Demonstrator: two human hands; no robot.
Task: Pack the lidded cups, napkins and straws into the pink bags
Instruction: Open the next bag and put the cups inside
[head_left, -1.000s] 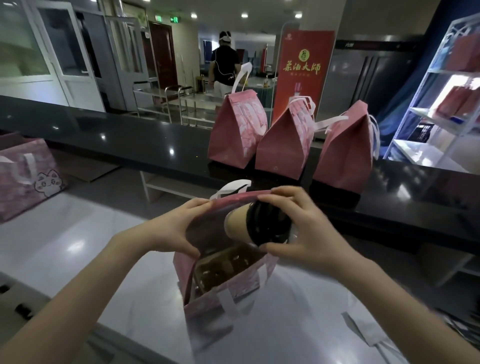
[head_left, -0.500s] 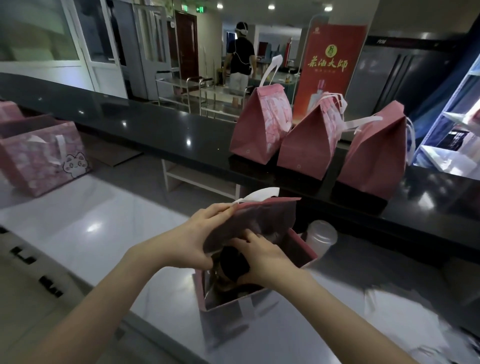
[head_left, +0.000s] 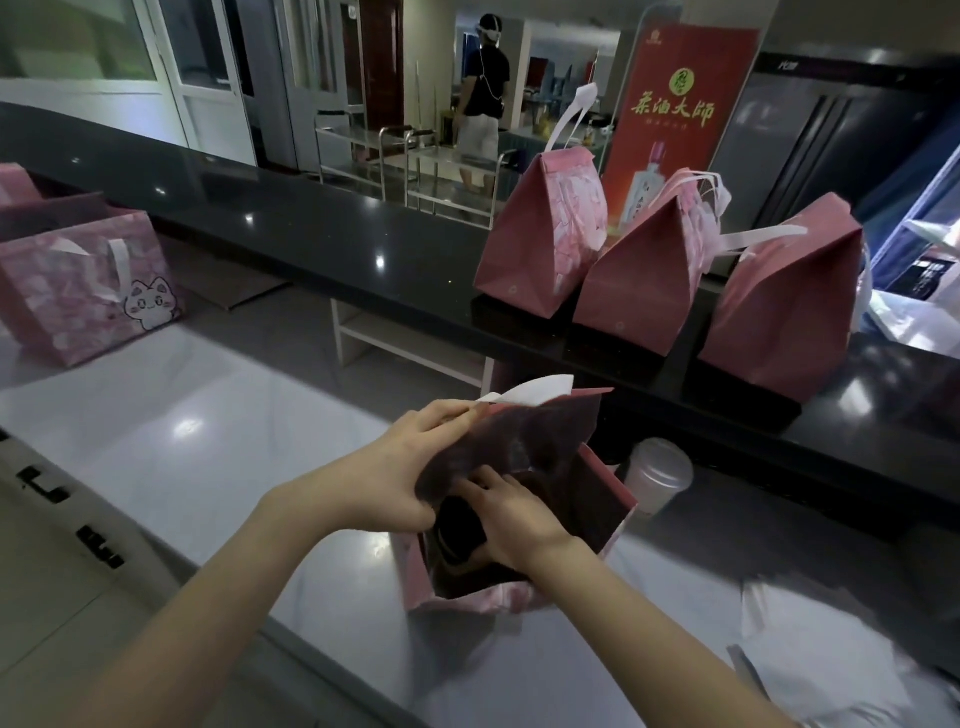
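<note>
head view: the left hand (head_left: 400, 475) is clamped on the top edge of the open pink bag (head_left: 602, 499) and holds this wall bent aside. the right hand (head_left: 519, 522) is down inside the bag, fingers curled on the dark-lidded cup (head_left: 460, 530), which is low in it. a second cup (head_left: 657, 475) stands on the bench (head_left: 218, 415) just behind the bag. the risk, as i judge it: a cup let go while tilted may tip and leak, and the soft wall may fold inward.
</note>
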